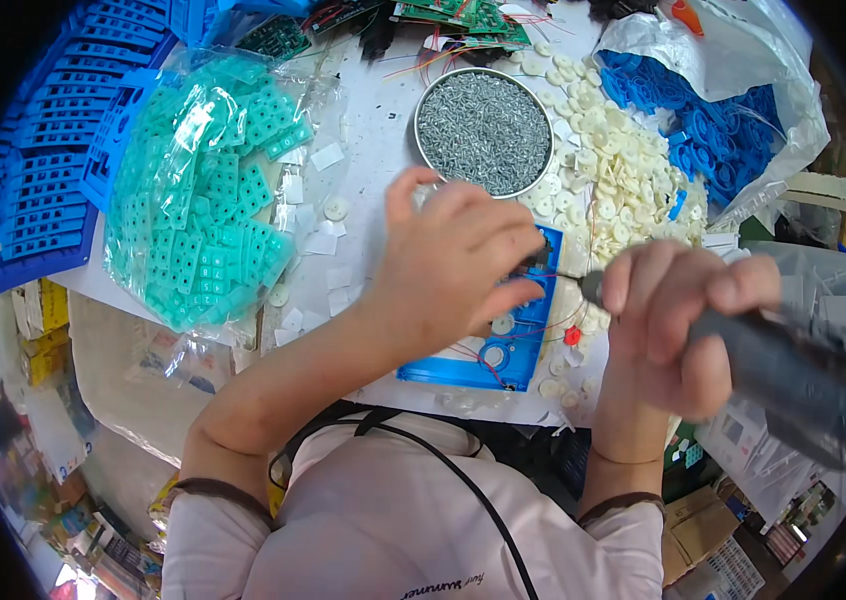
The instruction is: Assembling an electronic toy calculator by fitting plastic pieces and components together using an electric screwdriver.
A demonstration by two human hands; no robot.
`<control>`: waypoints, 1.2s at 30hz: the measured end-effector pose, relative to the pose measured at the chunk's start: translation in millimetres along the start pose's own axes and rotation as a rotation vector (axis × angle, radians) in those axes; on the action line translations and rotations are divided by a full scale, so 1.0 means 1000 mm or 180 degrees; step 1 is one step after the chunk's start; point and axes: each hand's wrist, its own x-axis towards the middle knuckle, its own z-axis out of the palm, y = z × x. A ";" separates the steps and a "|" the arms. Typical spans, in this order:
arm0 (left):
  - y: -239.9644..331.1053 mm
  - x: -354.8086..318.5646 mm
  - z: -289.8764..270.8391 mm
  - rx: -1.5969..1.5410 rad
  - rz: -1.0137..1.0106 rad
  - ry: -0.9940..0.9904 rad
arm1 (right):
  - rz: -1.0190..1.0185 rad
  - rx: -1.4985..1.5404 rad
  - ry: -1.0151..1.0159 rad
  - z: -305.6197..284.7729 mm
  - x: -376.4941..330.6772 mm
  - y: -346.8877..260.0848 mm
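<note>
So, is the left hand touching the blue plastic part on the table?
Touching. The head view shows the left hand resting on the blue plastic part, fingers pressed over its upper end, with no gap. The right hand grips a grey electric screwdriver.

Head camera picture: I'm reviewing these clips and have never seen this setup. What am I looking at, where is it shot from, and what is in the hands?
This is one round fisheye view from a camera worn on a person's head, looking down at their own two bare hands; no machine is involved. The left hand presses on a blue plastic case with red wires on the white table. The right hand grips a grey electric screwdriver, its tip pointing at the case. Around them lie a round tin of screws, a pile of white discs, a bag of teal parts, blue parts in a bag and green circuit boards.
</note>
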 end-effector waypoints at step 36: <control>-0.003 -0.091 -0.260 -0.1090 -0.1560 0.0162 | 0.0807 0.1341 -0.1464 -0.119 0.044 0.012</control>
